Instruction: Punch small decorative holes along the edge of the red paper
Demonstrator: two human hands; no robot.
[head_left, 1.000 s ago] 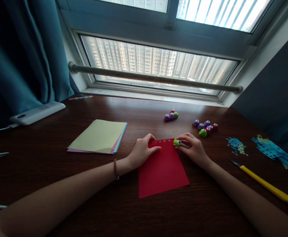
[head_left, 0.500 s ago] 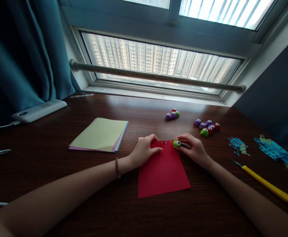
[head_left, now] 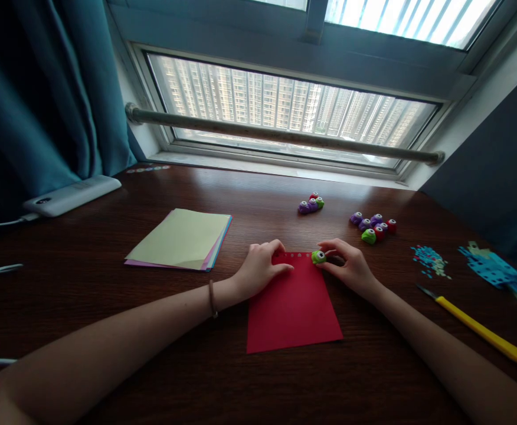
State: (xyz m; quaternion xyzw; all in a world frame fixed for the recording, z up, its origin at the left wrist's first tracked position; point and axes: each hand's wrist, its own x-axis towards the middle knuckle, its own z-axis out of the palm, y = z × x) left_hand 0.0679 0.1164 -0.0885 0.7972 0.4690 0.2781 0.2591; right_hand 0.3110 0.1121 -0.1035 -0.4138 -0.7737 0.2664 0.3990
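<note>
A sheet of red paper lies in front of me, with a row of small punched shapes along its far edge. My left hand closes on the sheet's far left corner, thumb on top and fingers curled at the edge. At the far right corner sits a small green craft punch, with its edge over the paper. My right hand grips this punch between thumb and fingers. Part of the punch is hidden behind the fingers.
A stack of coloured paper lies left. Several small punches stand at right, and another group farther back. Paper bits, cut blue strips and a yellow-handled craft knife lie right. A white power bank is far left.
Hands, red paper and green punch stay almost in place; the punch looks turned very slightly. The whole view has shifted a little.
</note>
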